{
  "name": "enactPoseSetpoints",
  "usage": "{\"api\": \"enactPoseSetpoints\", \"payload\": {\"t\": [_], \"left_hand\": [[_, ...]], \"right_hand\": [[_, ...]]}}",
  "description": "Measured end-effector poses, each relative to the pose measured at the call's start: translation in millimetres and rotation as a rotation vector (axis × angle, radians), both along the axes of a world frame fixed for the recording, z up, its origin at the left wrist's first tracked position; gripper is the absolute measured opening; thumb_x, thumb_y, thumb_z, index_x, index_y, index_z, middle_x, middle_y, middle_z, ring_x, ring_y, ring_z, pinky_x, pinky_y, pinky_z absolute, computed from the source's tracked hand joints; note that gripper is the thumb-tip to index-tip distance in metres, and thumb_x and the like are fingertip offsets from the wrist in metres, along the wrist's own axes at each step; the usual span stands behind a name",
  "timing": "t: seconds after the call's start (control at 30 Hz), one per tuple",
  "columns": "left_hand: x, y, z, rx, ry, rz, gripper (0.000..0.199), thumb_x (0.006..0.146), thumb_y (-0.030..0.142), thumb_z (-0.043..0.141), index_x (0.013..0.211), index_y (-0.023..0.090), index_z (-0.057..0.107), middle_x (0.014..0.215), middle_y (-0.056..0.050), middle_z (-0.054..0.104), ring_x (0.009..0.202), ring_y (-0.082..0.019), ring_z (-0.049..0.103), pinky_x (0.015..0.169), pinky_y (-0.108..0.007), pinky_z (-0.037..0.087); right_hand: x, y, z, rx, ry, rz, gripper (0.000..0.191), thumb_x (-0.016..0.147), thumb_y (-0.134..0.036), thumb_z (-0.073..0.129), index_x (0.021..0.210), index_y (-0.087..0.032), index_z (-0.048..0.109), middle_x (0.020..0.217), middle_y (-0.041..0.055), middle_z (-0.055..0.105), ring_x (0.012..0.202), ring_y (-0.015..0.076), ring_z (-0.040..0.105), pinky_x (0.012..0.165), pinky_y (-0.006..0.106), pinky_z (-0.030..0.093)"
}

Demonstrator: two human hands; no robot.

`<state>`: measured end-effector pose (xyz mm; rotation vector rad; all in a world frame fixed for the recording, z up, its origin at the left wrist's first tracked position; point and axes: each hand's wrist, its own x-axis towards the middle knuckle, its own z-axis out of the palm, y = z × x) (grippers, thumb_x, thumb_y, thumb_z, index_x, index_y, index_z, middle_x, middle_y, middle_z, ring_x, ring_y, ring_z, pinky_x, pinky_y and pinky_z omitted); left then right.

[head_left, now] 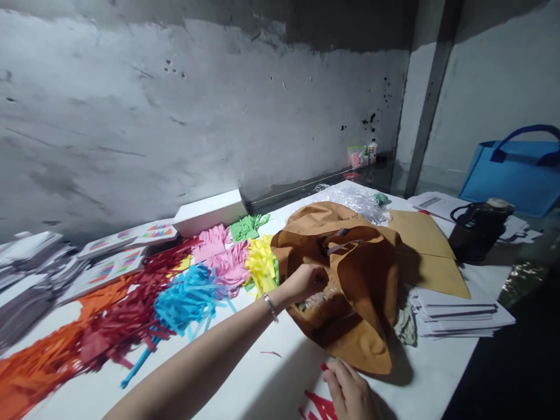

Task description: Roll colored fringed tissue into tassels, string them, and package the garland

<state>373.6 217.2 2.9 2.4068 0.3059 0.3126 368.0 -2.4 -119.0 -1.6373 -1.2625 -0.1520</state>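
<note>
My left hand [308,283], with a bracelet on its wrist, reaches into the mouth of a brown fabric bag [363,280]. Its fingers are curled, and whatever they may hold is hidden. Shiny clear strips [321,298] lie inside the bag just below that hand. In front of the bag, near the bottom edge of the view, my right hand [350,388] is closed with a small red piece [324,367] at its fingertips, which looks like a paper strip. More red strips [321,403] lie on the white table surface beside it.
Fringed paper bundles in orange [52,350], dark red [126,315], blue [188,297], pink [223,256], green [247,226] and yellow [261,262] spread leftward. Behind lies a white box [212,211]. Rightward are brown envelopes [424,256], paper stacks [459,315], a dark jug [479,230] and a blue bag [516,175].
</note>
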Motion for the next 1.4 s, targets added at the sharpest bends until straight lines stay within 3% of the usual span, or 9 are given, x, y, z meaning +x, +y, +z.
{"api": "enactPoseSetpoints", "payload": {"t": [0.1,0.2,0.4,0.57,0.8,0.93,1.07,1.27,1.4], "left_hand": [[-55,-29,11.3,-0.339,0.004,0.008,0.05,0.09,0.059,0.06,0.085,0.01,0.066,0.067,-0.003,0.066,0.058,-0.014,0.065,0.054,-0.025,0.055],[-119,-72,14.5,-0.585,-0.049,0.108,0.053,0.084,0.064,0.064,0.085,0.011,0.064,0.066,-0.004,0.064,0.058,-0.015,0.063,0.051,-0.026,0.054],[-209,-153,13.4,-1.193,-0.357,0.404,0.031,0.067,0.036,0.09,0.075,0.011,0.072,0.067,-0.004,0.065,0.061,-0.012,0.061,0.055,-0.022,0.05],[-263,-187,11.2,-1.076,-0.483,0.504,0.023,0.075,0.034,0.086,0.079,0.014,0.076,0.068,-0.003,0.067,0.06,-0.011,0.06,0.058,-0.022,0.049],[-329,-209,8.8,-0.554,-0.425,0.474,0.009,0.087,0.024,0.07,0.087,0.017,0.076,0.076,-0.006,0.069,0.07,-0.015,0.062,0.067,-0.025,0.051],[-354,-219,4.7,-0.6,-0.39,0.453,0.007,0.086,0.017,0.068,0.085,0.017,0.075,0.074,-0.004,0.069,0.068,-0.014,0.061,0.067,-0.024,0.05],[-372,-229,-4.2,-0.745,-0.414,0.464,0.006,0.086,0.017,0.068,0.085,0.016,0.074,0.076,-0.004,0.068,0.064,-0.013,0.06,0.063,-0.023,0.05],[-392,-236,-6.5,-0.477,-0.388,0.468,0.019,0.087,0.004,0.059,0.093,0.017,0.072,0.083,-0.005,0.07,0.079,-0.015,0.063,0.073,-0.024,0.05],[-397,-240,-7.1,-0.459,-0.364,0.465,0.021,0.086,0.001,0.058,0.091,0.017,0.071,0.084,-0.005,0.069,0.078,-0.015,0.063,0.072,-0.023,0.049]], "right_hand": [[1,-7,11.2,0.009,0.066,0.033,0.034,0.107,-0.034,0.036,0.088,-0.022,0.061,0.073,0.0008,0.067,0.066,0.0136,0.069,0.062,0.018,0.051],[-12,-16,30.2,0.026,0.135,0.097,0.03,0.106,-0.029,0.036,0.091,-0.021,0.06,0.076,0.0026,0.066,0.07,0.0148,0.069,0.066,0.02,0.053],[-73,-35,80.5,0.09,0.19,0.36,0.021,0.101,-0.018,0.042,0.088,-0.022,0.058,0.07,-0.0005,0.058,0.061,0.0134,0.058,0.061,0.023,0.047],[-119,-48,93.2,0.017,0.067,0.432,0.02,0.099,-0.014,0.043,0.087,-0.021,0.057,0.068,-0.0013,0.057,0.06,0.0122,0.056,0.058,0.023,0.043],[-149,-66,108.5,-0.297,0.017,0.701,0.027,0.101,-0.022,0.038,0.077,-0.023,0.051,0.067,-0.0027,0.053,0.059,0.0111,0.054,0.055,0.022,0.039],[-159,-67,118.3,-0.448,0.047,0.892,0.027,0.1,-0.025,0.04,0.075,-0.023,0.048,0.067,-0.0034,0.053,0.059,0.0112,0.052,0.056,0.022,0.039],[-173,-65,118.0,-0.524,0.062,0.973,0.027,0.099,-0.026,0.04,0.078,-0.023,0.055,0.067,-0.0027,0.055,0.06,0.0124,0.053,0.055,0.023,0.039],[-190,-66,109.6,-0.568,0.006,0.942,0.024,0.097,-0.022,0.043,0.073,-0.023,0.046,0.066,-0.0049,0.053,0.057,0.0109,0.05,0.053,0.023,0.036],[-195,-66,107.0,-0.581,0.013,0.926,0.027,0.097,-0.023,0.04,0.071,-0.023,0.043,0.064,-0.0046,0.052,0.056,0.0112,0.05,0.052,0.023,0.036]]}}
